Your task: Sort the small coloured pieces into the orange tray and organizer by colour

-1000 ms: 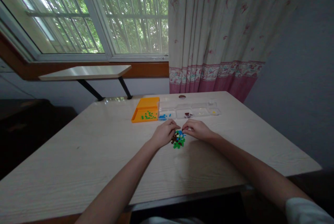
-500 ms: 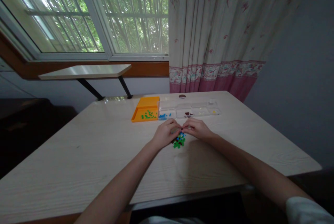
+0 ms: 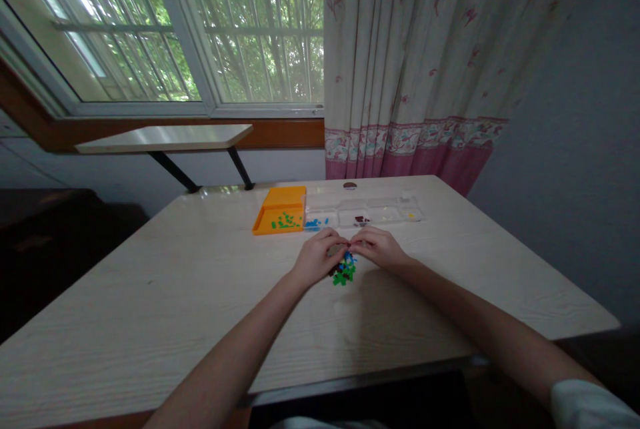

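Nearer the person than the orange tray [image 3: 284,197], left hand [image 3: 315,259] and right hand [image 3: 379,247] meet above the coloured pieces [image 3: 344,273], each grip drawn together at the fingertips, presumably for fine control, anything pinched being too small to tell.

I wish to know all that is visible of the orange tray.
The orange tray looks like plastic, with a raised rim and two sections. The nearer holds loose green pieces. It lies open on the table, left of a clear compartment tray; contact is unclear. The left hand is close but apart.
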Demonstrator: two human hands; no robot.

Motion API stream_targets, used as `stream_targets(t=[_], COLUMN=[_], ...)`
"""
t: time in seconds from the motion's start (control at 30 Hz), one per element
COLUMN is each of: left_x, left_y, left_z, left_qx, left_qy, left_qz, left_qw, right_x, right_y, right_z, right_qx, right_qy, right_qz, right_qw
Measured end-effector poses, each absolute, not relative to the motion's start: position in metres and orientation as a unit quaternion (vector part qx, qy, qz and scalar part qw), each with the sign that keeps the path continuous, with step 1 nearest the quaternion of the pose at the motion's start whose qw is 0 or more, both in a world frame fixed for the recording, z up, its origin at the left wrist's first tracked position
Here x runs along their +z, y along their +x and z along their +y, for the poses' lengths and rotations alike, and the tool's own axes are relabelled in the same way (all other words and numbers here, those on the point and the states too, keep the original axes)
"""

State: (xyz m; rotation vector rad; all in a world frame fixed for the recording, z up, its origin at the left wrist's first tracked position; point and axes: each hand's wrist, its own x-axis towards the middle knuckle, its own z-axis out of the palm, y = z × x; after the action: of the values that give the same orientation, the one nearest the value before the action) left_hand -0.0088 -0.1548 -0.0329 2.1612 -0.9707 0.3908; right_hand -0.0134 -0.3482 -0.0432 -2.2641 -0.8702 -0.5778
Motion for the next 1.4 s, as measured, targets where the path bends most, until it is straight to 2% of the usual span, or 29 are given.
stream_targets(t=[0.5,1.1,1.4], left_x=[-0.0287,-0.0302,-0.0258], left_y=[-0.0118,-0.0104,-0.0108], left_z=[-0.1545,-0.1541,-0.1512], left_qx=[0.174,0.165,0.144], left_qy=[0.840,0.831,0.855], left_qz=[-0.367,-0.382,-0.366], left_qw=[0.359,0.369,0.337], right_x=[-0.0414,-0.0451,-0.0356], right_y=[-0.0163,-0.0139,-0.0199], right_z=[-0.3466,-0.3468,-0.3470], right_qx=[-0.247,-0.274,-0.276], right_qy=[-0.864,-0.837,-0.865], right_qz=[-0.323,-0.351,-0.310], right_qw=[0.298,0.316,0.282])
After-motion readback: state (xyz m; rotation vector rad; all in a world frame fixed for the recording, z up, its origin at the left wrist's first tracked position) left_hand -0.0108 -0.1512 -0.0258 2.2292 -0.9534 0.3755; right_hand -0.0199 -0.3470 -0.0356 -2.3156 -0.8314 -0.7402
